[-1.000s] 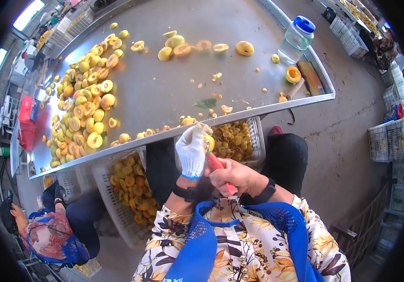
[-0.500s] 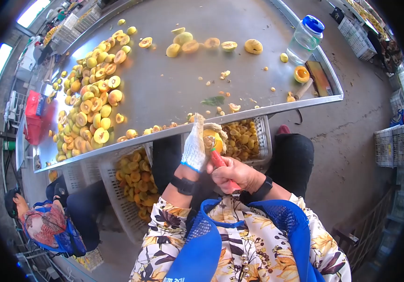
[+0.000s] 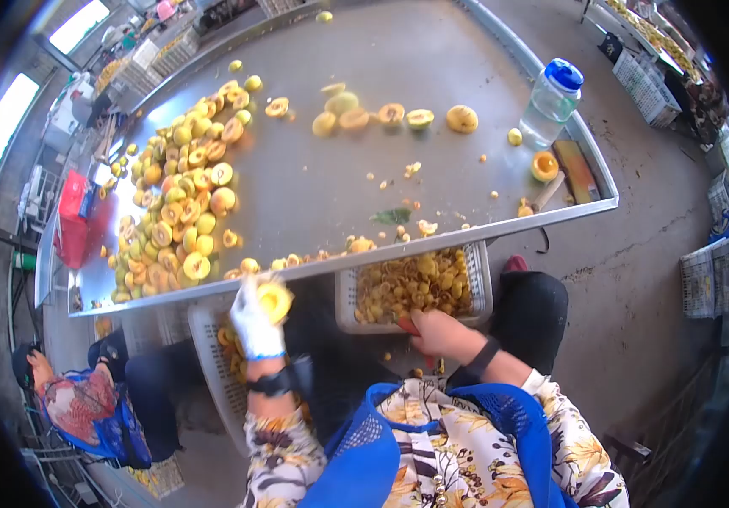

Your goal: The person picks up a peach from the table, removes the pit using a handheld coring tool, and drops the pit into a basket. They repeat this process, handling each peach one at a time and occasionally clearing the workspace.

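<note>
My left hand (image 3: 256, 326), in a white glove with a blue hem, grips a hollowed yellow peach half (image 3: 275, 301) just in front of the table's near edge. Motion blurs it a little. Beneath it is a white crate (image 3: 208, 343) of peach pieces, partly covered by my arm. My right hand (image 3: 449, 336) is closed around the red handle of a pitting knife (image 3: 407, 326), whose metal end I cannot make out. That hand is at the front rim of a second white crate (image 3: 346, 311), filled with peach pieces and scraps.
The metal table (image 3: 313, 203) carries a heap of halved peaches (image 3: 182, 186) on its left and a loose row farther back. A water bottle (image 3: 551, 102) stands at the right edge, near a hollow peach half (image 3: 544, 166). Another person (image 3: 93, 398) sits at lower left.
My hands have moved apart. The left has gone left with the peach half, over toward the left crate. My right hand has shifted slightly right and down, still holding the red-handled knife.
</note>
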Demonstrator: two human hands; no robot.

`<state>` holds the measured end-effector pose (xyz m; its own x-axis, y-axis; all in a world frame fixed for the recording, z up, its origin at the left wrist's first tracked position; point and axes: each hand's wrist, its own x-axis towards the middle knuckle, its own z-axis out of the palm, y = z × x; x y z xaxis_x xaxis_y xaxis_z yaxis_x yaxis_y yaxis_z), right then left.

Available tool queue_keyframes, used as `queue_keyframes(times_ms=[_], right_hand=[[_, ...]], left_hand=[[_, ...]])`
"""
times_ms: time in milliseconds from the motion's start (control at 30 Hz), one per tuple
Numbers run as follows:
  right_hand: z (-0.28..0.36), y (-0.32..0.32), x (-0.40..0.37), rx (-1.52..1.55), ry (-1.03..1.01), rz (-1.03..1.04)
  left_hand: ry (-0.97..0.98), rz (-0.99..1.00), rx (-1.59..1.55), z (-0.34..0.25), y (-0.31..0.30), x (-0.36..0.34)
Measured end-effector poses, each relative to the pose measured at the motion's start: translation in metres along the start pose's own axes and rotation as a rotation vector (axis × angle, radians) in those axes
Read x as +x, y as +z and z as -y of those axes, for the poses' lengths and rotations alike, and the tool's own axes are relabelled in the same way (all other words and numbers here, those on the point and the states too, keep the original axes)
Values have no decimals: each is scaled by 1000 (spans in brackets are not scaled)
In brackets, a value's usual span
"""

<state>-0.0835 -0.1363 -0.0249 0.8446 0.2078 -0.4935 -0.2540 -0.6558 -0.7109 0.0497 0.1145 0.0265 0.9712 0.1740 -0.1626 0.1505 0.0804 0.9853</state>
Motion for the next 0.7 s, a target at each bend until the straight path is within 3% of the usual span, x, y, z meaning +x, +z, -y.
queue_keyframes(times_ms=[33, 67, 100, 133, 233, 300, 333, 367, 500, 567, 700], right_hand=[[-9, 13, -1, -145, 22, -206], [-3, 7, -5, -73, 20, -196], [5, -3, -10, -5, 17, -180], [14, -13, -12, 54, -5, -234], [29, -35, -10, 121, -105, -471], [25, -62, 1, -2, -222, -744], [29, -83, 0, 3, -162, -790], [26, -100, 5, -38, -157, -860], [-18, -164, 44, -68, -174, -993], [-29, -194, 62, -98, -170, -1035], [-55, -253, 101, -142, -15, -1034]], left_hand=[[14, -34, 151, 18, -41, 19], [18, 13, 454, 23, -77, 28], [193, -15, 1083, 5, -89, 23], [211, -25, 1250, -11, -93, 21], [476, 2, 1261, -26, -94, 62], [705, 108, 1253, -52, -45, 90], [736, 171, 1228, -69, -8, 99], [912, 260, 1211, -74, 21, 121], [924, 458, 1379, -81, 149, 205], [838, 495, 1418, -82, 204, 235], [642, 375, 1350, -65, 275, 276]])
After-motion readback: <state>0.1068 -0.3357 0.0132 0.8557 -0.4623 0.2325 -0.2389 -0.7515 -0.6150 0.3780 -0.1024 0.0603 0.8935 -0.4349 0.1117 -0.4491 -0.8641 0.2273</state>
